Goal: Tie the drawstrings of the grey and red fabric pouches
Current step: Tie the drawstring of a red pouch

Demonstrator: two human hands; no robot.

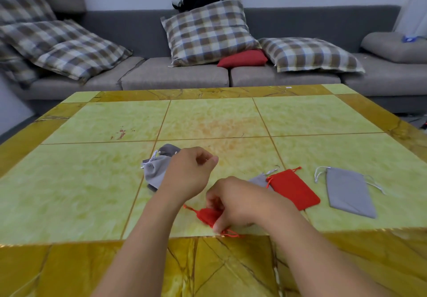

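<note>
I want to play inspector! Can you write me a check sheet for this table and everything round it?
Surface: green and yellow tiled table, red marks near its left side.
Job's things: cinched red pouch under the right hand; bunched grey pouches beside the left hand; flat red pouch and flat grey pouch lying to the right.
Clutter: nothing seen.
Hands: right grips the cinched red pouch; left raised with curled fingers, whether it pinches a string cannot be told.
Cables: nothing seen.
Surroundings: grey sofa with checked cushions.

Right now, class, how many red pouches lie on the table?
2: a flat red pouch right of centre, and a cinched red pouch under the right hand. Others may be hidden.
</note>
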